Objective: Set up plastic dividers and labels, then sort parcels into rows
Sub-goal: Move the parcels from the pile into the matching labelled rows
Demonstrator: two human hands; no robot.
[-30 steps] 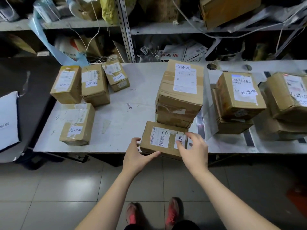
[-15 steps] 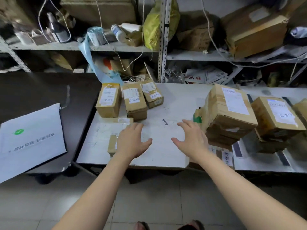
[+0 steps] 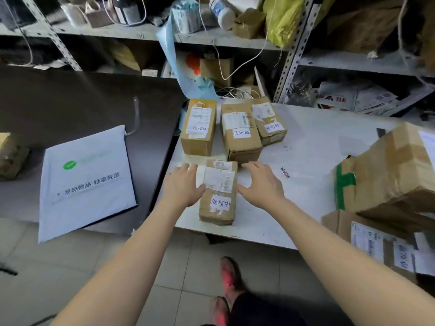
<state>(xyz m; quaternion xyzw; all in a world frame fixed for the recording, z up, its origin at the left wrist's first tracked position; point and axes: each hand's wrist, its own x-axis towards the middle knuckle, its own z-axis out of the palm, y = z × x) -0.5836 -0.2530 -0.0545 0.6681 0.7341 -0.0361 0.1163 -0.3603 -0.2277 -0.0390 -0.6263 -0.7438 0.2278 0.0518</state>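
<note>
A brown cardboard parcel (image 3: 217, 203) with white labels lies at the front left of the white table (image 3: 313, 149). My left hand (image 3: 182, 184) lies flat on its left side, fingers straight. My right hand (image 3: 261, 183) hovers just right of it with fingers spread, holding nothing. Behind stand three labelled parcels: a left one (image 3: 199, 127), a middle one (image 3: 240, 132) and a smaller right one (image 3: 269, 120). A large taped box (image 3: 395, 168) sits tilted at the right on other parcels (image 3: 376, 241).
A white padded mailer (image 3: 87, 180) lies on the dark table (image 3: 70, 109) to the left. Metal shelving (image 3: 290, 50) crammed with boxes, bags and cables stands behind the table. A small printed label (image 3: 286, 172) lies on the table. Tiled floor and my red shoes are below.
The view has swung left. My hands left the small parcel at the table's front edge and moved left across the table to the front-left parcel, the left hand landing on it.
</note>
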